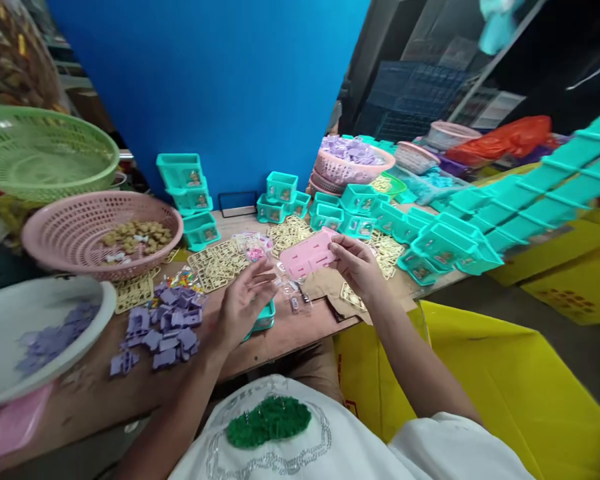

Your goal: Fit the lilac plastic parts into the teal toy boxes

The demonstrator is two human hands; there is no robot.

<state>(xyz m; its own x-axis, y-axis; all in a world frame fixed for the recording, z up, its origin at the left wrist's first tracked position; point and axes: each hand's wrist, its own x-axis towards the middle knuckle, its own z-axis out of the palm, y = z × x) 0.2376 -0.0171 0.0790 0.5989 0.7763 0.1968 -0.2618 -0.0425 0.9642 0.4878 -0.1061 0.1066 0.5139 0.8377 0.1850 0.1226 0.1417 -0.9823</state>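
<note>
We see one tall blue board behind one brown bench. One large yellow box is at our right, more yellow behind it, overlapping, can't count. Along the bench's left side, we get three round containers: one green basket, one pink basket with tan pieces, one white basin with purple parts. At the back, one more pink basket with purple parts heaped in it, stacked on another.

Teal containers: we count three in the left stack, three in the middle group (one on top of two), one teal bin partly hidden behind our left hand; the right-hand rows overlap too much to count.

Two hands. Left grip: fingers apart, over that bin, just beside one clear bag with pink bits; contact unclear. Right hand: grip clamped on the right end of one pink panel, which is raised above the bench, between the hands, tilted.

Smaller: at least four patches of cream lattice pieces, one purple heap, individual bits too jumbled to count.
</note>
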